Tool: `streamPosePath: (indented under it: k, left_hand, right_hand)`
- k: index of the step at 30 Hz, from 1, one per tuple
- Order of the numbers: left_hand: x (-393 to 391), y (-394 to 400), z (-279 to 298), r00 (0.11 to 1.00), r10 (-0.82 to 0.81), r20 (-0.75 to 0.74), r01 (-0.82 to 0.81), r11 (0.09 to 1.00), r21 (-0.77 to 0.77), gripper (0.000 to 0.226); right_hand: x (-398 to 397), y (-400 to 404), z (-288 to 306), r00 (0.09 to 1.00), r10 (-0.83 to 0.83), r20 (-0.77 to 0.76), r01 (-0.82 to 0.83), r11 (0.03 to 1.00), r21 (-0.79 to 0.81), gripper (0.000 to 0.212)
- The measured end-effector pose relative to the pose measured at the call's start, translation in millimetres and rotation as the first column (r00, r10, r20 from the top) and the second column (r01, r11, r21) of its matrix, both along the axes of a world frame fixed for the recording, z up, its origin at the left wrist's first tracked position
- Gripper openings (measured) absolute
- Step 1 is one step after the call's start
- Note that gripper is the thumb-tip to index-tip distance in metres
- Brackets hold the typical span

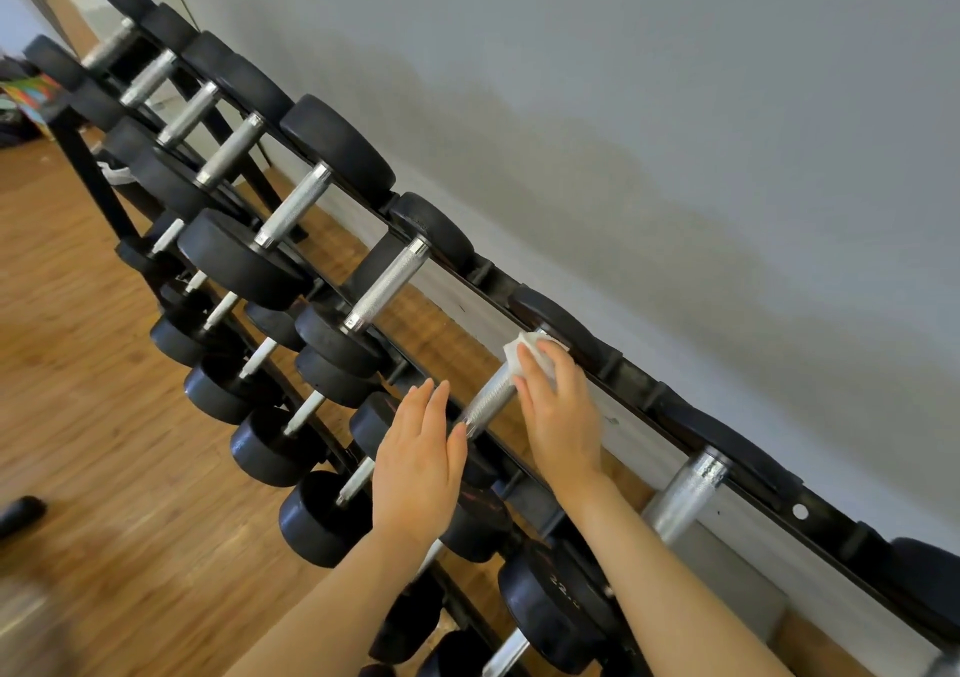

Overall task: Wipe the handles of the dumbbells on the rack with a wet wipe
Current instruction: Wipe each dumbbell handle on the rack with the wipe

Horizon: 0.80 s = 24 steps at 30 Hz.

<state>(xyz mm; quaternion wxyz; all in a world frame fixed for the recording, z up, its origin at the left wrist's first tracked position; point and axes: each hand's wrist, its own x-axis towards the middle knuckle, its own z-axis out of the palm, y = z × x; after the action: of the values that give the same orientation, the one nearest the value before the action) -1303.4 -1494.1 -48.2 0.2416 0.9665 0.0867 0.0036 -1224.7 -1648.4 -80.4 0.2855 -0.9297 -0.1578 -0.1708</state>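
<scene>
Right hand (558,411) presses wet wipe (522,356) on handle (491,398) near rack's (639,385) back rail. Left hand (418,460) flat, fingers straight, steadying front weight. Advice: wrap wipe round, twist, draw full length.

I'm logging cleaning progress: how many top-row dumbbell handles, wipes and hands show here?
Top-row handles: 8 plainly in view
Wet wipe: 1
Hands: 2, left hand and right hand
Total: 11
</scene>
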Motion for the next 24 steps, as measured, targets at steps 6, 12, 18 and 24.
streamPosePath:
  k: [6,12,18,24]
  left_hand:
    - [-1,0,-2,1.0,0.006,0.012,-0.006,1.0,-0.014,0.057]
    - [-2,1,-5,1.0,0.008,0.027,-0.008,1.0,-0.015,0.063]
    - [-1,0,-4,1.0,0.0,0.015,0.001,1.0,-0.012,0.066]
    - [-2,2,-1,1.0,-0.025,0.01,0.025,1.0,0.007,0.071]
  right_hand:
    - [-4,0,-9,0.996,-0.01,0.084,0.013,0.999,-0.043,0.044]
    - [-3,5,-3,0.994,-0.079,0.08,0.081,0.996,-0.029,0.048]
    - [-14,4,-4,0.996,-0.007,0.094,0.013,0.998,-0.062,0.044]
    - [-12,22,14,0.965,-0.258,0.043,0.255,0.965,0.068,0.029]
